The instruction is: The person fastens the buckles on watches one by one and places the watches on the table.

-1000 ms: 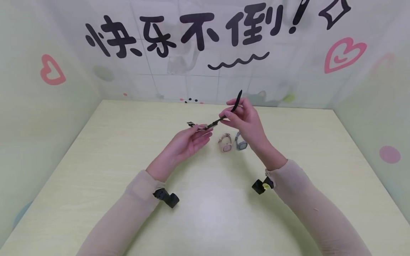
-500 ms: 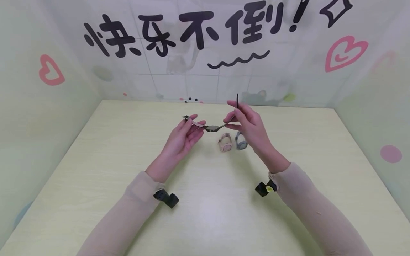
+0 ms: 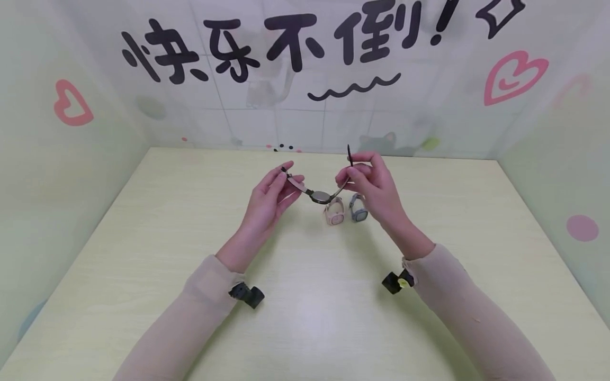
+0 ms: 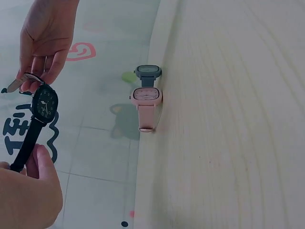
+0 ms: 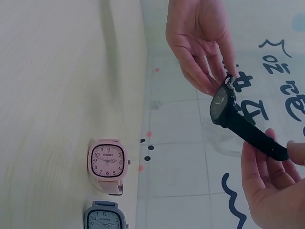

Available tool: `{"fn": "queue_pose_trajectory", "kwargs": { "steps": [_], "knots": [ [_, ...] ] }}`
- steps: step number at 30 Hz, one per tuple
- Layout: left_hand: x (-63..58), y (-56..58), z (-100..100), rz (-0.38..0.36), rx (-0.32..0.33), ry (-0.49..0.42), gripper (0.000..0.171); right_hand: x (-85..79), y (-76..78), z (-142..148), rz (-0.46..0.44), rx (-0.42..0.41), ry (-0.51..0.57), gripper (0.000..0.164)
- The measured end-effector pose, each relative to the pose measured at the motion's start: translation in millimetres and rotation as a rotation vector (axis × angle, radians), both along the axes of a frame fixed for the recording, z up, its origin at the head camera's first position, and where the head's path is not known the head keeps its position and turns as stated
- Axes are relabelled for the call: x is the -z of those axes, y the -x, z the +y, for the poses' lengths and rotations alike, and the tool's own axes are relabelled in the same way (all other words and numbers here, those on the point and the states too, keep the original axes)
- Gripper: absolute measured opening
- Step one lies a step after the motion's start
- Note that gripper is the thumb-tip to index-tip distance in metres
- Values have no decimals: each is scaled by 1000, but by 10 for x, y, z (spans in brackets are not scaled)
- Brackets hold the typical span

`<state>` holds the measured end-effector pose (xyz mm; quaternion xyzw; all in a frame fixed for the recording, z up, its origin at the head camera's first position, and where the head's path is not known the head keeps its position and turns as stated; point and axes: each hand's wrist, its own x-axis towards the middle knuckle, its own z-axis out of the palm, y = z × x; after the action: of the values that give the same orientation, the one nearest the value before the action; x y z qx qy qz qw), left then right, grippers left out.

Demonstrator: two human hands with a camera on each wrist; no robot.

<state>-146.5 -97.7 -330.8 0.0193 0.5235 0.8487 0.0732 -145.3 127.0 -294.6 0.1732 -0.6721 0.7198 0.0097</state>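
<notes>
A black wristwatch [image 3: 321, 197], its strap unfastened, hangs in a shallow U between both hands. My left hand [image 3: 263, 203] pinches the buckle end of the strap between thumb and fingers. With thumb and fingers my right hand [image 3: 376, 190] grips the other strap end, whose tip sticks up above the fingers. The round dark dial [image 4: 46, 102] with pale numerals shows in the left wrist view. Beneath the held watch on the table, a pink watch [image 5: 108, 161] and a grey-blue watch [image 3: 358, 208] stand side by side, their square dials toward me.
A pale wood-grain table [image 3: 305, 296] ends at a light back wall sheet [image 3: 305, 121] with large black characters and hearts. More printed sheets close off the left and right sides. A small black camera is strapped to each sleeve cuff.
The black watch has turned from a slanted line into a U, its case now lower and further right. My left fingers have shifted back toward the buckle, and the right hand has moved slightly right.
</notes>
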Motion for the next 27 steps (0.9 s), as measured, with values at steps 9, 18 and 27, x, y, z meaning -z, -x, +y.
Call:
{"fn": "queue_pose_trajectory", "kwargs": {
  "steps": [9, 18, 27],
  "knots": [
    [-65, -33, 16, 62, -8, 40, 38, 19, -13, 29, -7, 8, -16, 20],
    [-108, -53, 36, 177, 21, 189, 34, 6, -36, 9, 51, 19, -180, 26],
    [-139, -79, 31, 231, 35, 330, 32, 15, -58, -27, 84, 38, -295, 25]
  ]
}}
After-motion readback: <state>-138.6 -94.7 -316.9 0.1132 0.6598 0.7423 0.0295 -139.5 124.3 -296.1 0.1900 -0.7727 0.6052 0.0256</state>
